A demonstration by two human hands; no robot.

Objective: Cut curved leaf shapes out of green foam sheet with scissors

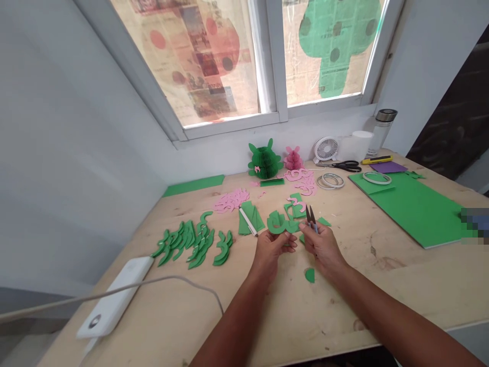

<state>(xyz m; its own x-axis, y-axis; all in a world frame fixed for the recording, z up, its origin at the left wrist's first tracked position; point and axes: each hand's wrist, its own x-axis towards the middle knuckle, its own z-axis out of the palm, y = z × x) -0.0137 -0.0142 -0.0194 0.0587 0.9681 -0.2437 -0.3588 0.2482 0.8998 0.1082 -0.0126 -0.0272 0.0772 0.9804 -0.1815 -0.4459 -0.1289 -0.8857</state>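
Clock centred on the hands, twelve toward the window. Left hand (272,248): thumb and fingers pinching a curved green cutout (276,226), raised just off the table (229,311) at the dial's centre. Right hand (323,245): fingers wrapped about small scissors (313,223), blades slightly parted, tips toward one o'clock. Its foremost fingertip sits at the cutout's three-o'clock end; whether touching, cannot tell.

Half-round scrap (310,276) near at five. Pen (248,221) at ten, lying across green slips (256,214). Green pieces (223,250) in overlapping rows at nine; pink pieces (232,200) heaped at ten, beyond the slips.

Eleven: green paper figure (263,163), upright by the wall. Twelve: pink figure (293,159), smaller, with pink scraps (305,184) in front. One: tape rolls (330,181), overlapping; fan (326,149) behind. Black scissors (347,166) between one and two, yellow cutter (377,160) at two. Green sheet (420,209) broad at three. White power bank (119,295) at eight, cable (168,278) passing above it in view.
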